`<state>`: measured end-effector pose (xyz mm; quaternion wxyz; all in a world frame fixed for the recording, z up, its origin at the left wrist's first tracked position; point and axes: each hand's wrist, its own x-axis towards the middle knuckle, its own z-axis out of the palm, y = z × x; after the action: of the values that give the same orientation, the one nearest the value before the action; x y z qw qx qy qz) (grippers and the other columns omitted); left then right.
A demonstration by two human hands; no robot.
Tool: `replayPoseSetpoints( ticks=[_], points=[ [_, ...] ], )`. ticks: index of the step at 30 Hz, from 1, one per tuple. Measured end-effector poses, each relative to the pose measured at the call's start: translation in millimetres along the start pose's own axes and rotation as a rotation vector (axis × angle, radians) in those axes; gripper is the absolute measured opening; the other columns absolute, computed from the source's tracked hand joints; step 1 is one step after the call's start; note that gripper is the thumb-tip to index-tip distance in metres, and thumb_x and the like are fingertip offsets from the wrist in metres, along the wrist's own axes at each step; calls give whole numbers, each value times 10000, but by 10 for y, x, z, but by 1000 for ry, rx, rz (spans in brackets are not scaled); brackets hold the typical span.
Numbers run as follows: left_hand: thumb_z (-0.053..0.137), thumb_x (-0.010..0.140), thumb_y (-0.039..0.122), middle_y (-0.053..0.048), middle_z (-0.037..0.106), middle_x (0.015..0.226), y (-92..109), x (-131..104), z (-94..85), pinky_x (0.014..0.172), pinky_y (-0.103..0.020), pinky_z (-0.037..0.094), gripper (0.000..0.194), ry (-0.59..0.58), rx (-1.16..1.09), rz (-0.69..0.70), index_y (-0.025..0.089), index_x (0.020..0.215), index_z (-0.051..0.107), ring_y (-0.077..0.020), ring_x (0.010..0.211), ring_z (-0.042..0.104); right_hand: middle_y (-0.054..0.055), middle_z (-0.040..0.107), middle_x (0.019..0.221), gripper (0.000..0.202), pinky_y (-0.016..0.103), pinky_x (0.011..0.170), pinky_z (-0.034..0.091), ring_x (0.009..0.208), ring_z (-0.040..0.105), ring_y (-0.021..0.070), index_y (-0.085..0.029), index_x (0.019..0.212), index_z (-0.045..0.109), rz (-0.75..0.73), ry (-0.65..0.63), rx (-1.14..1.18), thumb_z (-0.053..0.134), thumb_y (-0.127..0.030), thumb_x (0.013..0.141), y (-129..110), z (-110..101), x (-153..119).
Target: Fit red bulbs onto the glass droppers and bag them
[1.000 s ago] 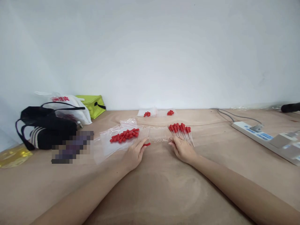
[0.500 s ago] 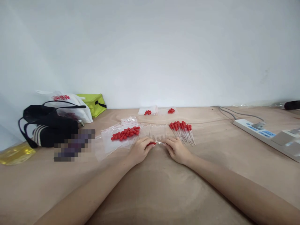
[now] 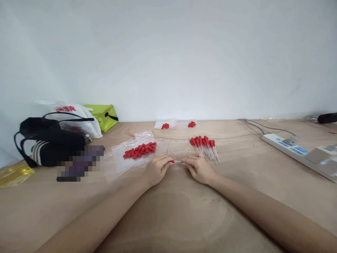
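Left hand (image 3: 156, 170) is pinching a red bulb (image 3: 172, 161), right hand (image 3: 199, 168) a thin tube (image 3: 177, 161), seemingly joined, and any crooked pressure is risking breakage.

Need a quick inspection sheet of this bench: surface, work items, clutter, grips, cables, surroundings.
Surface: tabletop with wood grain, faint swirls near the front.
Work items: loose red bulbs on clear plastic bags; bare tubes in a row; red-topped tubes fanned at right.
Clutter: black bag, white bag, lime bag, yellow packet, all at left; one item pixelated.
Grips: left grip pinches a red bulb; right grip holds a thin tube towards it; whether seated, can't tell.
Cables: grey cable at the power strip, right.
Surroundings: pale wall behind.
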<state>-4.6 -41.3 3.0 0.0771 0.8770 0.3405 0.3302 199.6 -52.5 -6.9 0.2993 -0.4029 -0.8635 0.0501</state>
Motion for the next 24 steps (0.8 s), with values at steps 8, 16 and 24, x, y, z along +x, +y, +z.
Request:
replayPoseSetpoints(
  ticks=[8,16,24],
  points=[
    [370,875,224,-36,614,737,19,-14,-7,670,-276,421,227,-30,79,88,160,817,580,-148,703,538,10,646,750,243,282,666,221,663,537,111,-227,937,620,-73,-33,-86,398,-175,851,42,16,23],
    [416,859,260,-36,617,763,31,-18,-11,682,-275,421,181,-23,85,54,169,833,570,-153,732,547,40,641,779,258,292,662,213,715,533,137,-205,965,605,-98,-3,-173,378,-165,850,23,-1,36],
    [441,848,245,-25,633,789,15,-1,-40,708,-277,402,142,10,67,47,178,833,566,-145,745,562,47,623,788,264,280,664,231,692,507,132,-170,863,604,-79,24,-127,348,-232,877,106,-51,13]
  ],
)
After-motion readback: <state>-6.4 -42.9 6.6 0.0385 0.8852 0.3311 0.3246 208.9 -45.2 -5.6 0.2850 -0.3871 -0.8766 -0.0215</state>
